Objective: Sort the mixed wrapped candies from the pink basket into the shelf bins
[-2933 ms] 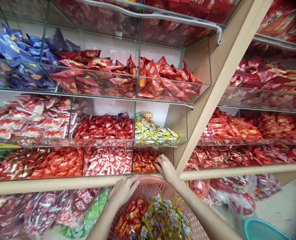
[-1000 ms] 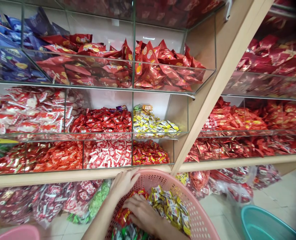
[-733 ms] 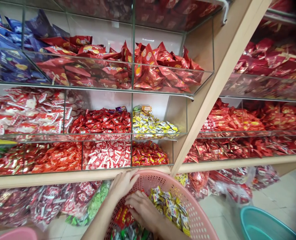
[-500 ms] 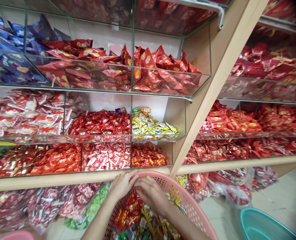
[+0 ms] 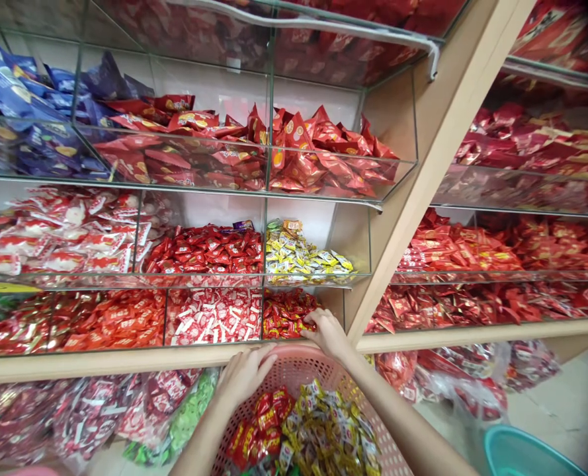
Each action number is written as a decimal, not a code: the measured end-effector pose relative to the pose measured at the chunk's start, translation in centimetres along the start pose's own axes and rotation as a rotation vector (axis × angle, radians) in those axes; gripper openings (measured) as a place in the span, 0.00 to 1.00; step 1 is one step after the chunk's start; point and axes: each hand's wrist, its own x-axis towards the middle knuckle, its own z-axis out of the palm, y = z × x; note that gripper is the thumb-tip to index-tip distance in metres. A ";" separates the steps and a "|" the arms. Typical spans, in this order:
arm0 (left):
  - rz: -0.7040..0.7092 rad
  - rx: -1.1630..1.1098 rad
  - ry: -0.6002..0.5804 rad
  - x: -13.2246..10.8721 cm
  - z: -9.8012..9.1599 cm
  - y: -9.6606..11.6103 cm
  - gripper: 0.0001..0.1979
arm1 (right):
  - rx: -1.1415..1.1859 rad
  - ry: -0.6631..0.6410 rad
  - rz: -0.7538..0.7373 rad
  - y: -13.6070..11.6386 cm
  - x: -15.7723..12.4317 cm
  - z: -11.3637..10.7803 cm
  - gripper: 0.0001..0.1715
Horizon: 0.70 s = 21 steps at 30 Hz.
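A pink perforated plastic basket stands against the shelf's front edge. My left hand is closed over its far rim. Inside lie red-and-yellow wrapped candies on the left and a larger heap of yellow-and-white wrapped candies on the right. My right hand reaches over the shelf edge into the bottom right compartment. Its thumb and curled fingers close around red wrapped candies there. The fingertips partly hide what they grip.
Glass-fronted shelf compartments hold red candies, yellow-and-white candies and blue packets. A slanting wooden divider rises on the right. Bagged candies lie under the shelf edge. A teal tub sits at lower right.
My right hand has moved from above the basket up and right into the bottom right compartment, uncovering the candies in the basket. My left hand stays on the rim. The view has shifted slightly.
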 end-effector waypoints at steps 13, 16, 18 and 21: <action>0.005 0.018 0.018 -0.1 0.1 0.0 0.23 | 0.053 0.046 -0.009 -0.4 -0.2 -0.3 0.13; -0.002 0.031 0.010 -0.1 0.1 0.0 0.23 | 0.237 0.149 -0.030 -0.4 -0.6 -0.7 0.13; 0.006 0.039 0.003 -0.1 0.1 0.1 0.23 | 0.449 0.211 0.005 -0.7 -1.0 -0.9 0.14; 0.021 0.044 0.004 0.0 0.1 0.1 0.24 | 0.859 0.208 0.153 -1.8 -2.0 -0.9 0.16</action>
